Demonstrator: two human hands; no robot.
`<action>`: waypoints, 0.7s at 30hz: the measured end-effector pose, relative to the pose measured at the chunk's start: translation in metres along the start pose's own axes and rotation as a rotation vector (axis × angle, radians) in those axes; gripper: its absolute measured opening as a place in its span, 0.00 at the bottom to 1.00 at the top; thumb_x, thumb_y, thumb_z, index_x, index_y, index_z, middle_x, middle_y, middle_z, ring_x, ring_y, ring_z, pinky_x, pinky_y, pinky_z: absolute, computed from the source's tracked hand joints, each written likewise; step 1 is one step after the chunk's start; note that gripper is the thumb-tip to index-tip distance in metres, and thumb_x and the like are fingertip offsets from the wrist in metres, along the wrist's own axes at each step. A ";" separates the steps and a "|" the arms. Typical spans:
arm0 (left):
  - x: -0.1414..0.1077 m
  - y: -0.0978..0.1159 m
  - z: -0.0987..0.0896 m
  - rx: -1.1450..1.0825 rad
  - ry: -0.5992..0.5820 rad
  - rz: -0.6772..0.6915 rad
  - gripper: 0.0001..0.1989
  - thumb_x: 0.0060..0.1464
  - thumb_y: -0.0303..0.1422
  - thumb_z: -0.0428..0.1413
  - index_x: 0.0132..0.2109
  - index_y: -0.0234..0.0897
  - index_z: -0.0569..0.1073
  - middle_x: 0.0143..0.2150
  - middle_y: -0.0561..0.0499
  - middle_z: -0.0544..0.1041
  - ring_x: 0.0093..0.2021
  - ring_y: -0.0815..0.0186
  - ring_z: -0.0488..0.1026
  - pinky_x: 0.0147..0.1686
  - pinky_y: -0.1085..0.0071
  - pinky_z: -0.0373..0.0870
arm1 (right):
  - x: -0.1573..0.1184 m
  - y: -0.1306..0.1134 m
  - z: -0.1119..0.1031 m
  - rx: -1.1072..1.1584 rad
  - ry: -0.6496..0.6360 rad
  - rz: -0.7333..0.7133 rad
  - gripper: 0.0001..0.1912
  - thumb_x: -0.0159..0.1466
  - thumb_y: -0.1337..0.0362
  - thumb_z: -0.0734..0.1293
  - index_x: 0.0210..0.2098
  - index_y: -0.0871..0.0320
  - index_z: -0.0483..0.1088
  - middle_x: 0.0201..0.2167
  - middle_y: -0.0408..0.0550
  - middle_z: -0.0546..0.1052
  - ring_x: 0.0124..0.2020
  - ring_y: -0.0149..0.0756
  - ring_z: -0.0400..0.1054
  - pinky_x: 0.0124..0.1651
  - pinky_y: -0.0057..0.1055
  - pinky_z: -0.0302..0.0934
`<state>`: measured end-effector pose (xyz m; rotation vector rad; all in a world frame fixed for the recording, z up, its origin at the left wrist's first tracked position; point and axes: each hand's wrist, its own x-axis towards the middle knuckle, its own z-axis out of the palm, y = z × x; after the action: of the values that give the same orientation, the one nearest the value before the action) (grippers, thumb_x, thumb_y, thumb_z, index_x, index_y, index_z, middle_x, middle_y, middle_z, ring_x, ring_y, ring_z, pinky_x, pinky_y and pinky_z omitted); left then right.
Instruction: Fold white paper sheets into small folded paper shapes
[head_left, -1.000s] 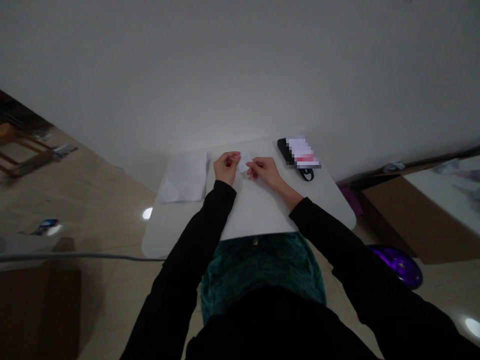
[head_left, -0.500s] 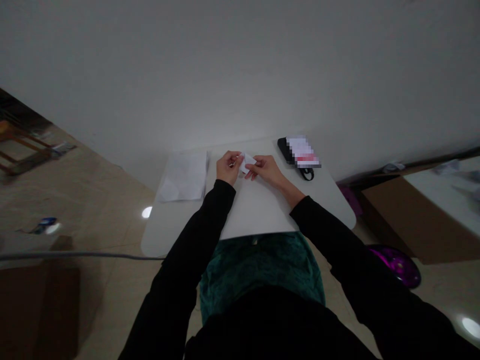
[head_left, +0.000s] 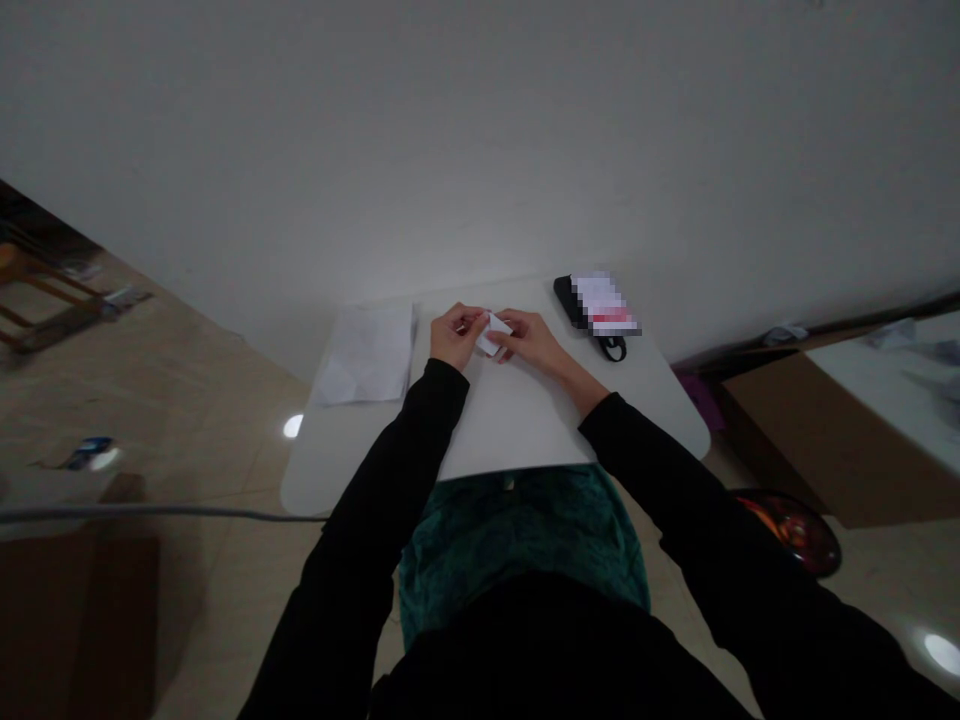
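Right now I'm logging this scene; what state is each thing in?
Small white paper piece: apparently folded, held by left hand and right hand.
White rectangular paper: mostly flat on white table.
Black strapped object: lying down, partly pixelated.
Shiny round object: showing orange-red.
Grey cable: stretched nearly straight.

My left hand (head_left: 454,338) curls inward, thumb and fingers pinched. Just right of those fingertips, my right hand (head_left: 531,338) pinches too, its fingers pointing left. Behind the fingers, my left arm (head_left: 386,485) and right arm (head_left: 667,485) spread apart.
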<state>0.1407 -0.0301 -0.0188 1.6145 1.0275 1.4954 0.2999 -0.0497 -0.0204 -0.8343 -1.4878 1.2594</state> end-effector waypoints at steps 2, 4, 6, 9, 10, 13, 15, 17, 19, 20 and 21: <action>-0.002 0.001 0.001 0.017 -0.015 0.018 0.10 0.46 0.40 0.66 0.31 0.38 0.80 0.29 0.51 0.75 0.29 0.70 0.71 0.27 0.74 0.67 | 0.001 0.001 0.002 -0.090 0.105 -0.082 0.25 0.51 0.42 0.74 0.34 0.58 0.77 0.29 0.45 0.79 0.27 0.32 0.72 0.24 0.27 0.67; -0.003 0.001 0.004 0.025 -0.004 0.037 0.10 0.48 0.40 0.65 0.32 0.38 0.80 0.30 0.51 0.76 0.29 0.69 0.72 0.27 0.74 0.67 | 0.001 0.001 0.003 -0.146 0.200 -0.113 0.24 0.52 0.41 0.73 0.28 0.58 0.78 0.24 0.43 0.77 0.24 0.30 0.68 0.25 0.27 0.65; -0.004 0.000 0.007 0.018 0.016 0.041 0.10 0.49 0.40 0.64 0.32 0.38 0.79 0.31 0.51 0.78 0.30 0.69 0.73 0.27 0.74 0.68 | 0.002 0.001 0.001 -0.150 0.257 -0.111 0.24 0.51 0.40 0.73 0.26 0.58 0.78 0.21 0.42 0.75 0.21 0.29 0.64 0.24 0.28 0.63; -0.004 -0.002 0.010 -0.016 -0.005 0.003 0.12 0.48 0.41 0.66 0.34 0.36 0.78 0.30 0.52 0.78 0.30 0.70 0.74 0.30 0.73 0.71 | 0.003 0.003 -0.002 -0.101 0.333 -0.130 0.23 0.50 0.41 0.74 0.25 0.57 0.78 0.20 0.42 0.74 0.20 0.29 0.63 0.22 0.28 0.61; -0.004 -0.003 0.011 -0.036 -0.021 -0.024 0.13 0.47 0.41 0.66 0.34 0.36 0.77 0.28 0.52 0.77 0.28 0.70 0.74 0.31 0.73 0.71 | 0.003 0.003 -0.003 -0.074 0.361 -0.137 0.23 0.50 0.41 0.74 0.26 0.57 0.78 0.20 0.42 0.74 0.20 0.29 0.63 0.22 0.28 0.61; -0.003 -0.005 0.010 -0.088 -0.029 -0.099 0.17 0.45 0.44 0.67 0.32 0.36 0.74 0.24 0.54 0.74 0.23 0.71 0.73 0.27 0.73 0.72 | 0.004 0.006 -0.002 0.013 0.382 -0.108 0.24 0.49 0.41 0.74 0.26 0.57 0.77 0.23 0.43 0.75 0.23 0.30 0.67 0.25 0.29 0.65; -0.002 -0.006 0.009 -0.100 0.007 -0.099 0.20 0.45 0.48 0.67 0.31 0.37 0.72 0.22 0.56 0.72 0.21 0.72 0.71 0.23 0.74 0.69 | 0.005 0.007 -0.001 0.060 0.323 -0.047 0.25 0.47 0.42 0.76 0.27 0.58 0.76 0.24 0.44 0.76 0.25 0.31 0.69 0.28 0.29 0.69; -0.001 -0.007 0.007 -0.106 0.039 -0.076 0.22 0.46 0.51 0.66 0.31 0.38 0.70 0.20 0.58 0.69 0.20 0.72 0.70 0.20 0.75 0.66 | 0.004 0.008 0.001 0.087 0.256 0.004 0.26 0.44 0.43 0.78 0.28 0.59 0.75 0.23 0.44 0.77 0.24 0.31 0.70 0.30 0.30 0.71; 0.000 -0.008 0.006 -0.113 0.053 -0.062 0.23 0.47 0.52 0.65 0.31 0.38 0.69 0.19 0.59 0.67 0.19 0.73 0.69 0.18 0.76 0.63 | 0.004 0.008 0.002 0.082 0.229 0.018 0.27 0.42 0.44 0.78 0.28 0.59 0.74 0.21 0.43 0.76 0.22 0.31 0.69 0.29 0.31 0.70; 0.001 -0.009 0.006 -0.114 0.055 -0.060 0.23 0.46 0.52 0.65 0.31 0.39 0.68 0.19 0.59 0.67 0.19 0.73 0.68 0.18 0.77 0.63 | 0.004 0.009 0.002 0.072 0.231 0.012 0.26 0.43 0.44 0.78 0.28 0.60 0.74 0.20 0.43 0.76 0.21 0.30 0.69 0.28 0.30 0.69; 0.001 -0.009 0.006 -0.111 0.052 -0.062 0.23 0.46 0.52 0.65 0.31 0.39 0.68 0.19 0.59 0.67 0.19 0.73 0.68 0.19 0.77 0.64 | 0.003 0.009 0.002 0.059 0.241 0.004 0.26 0.44 0.44 0.78 0.27 0.60 0.73 0.20 0.44 0.75 0.20 0.30 0.68 0.27 0.30 0.67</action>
<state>0.1460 -0.0250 -0.0272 1.4611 0.9961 1.5323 0.2960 -0.0453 -0.0278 -0.9154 -1.2519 1.1561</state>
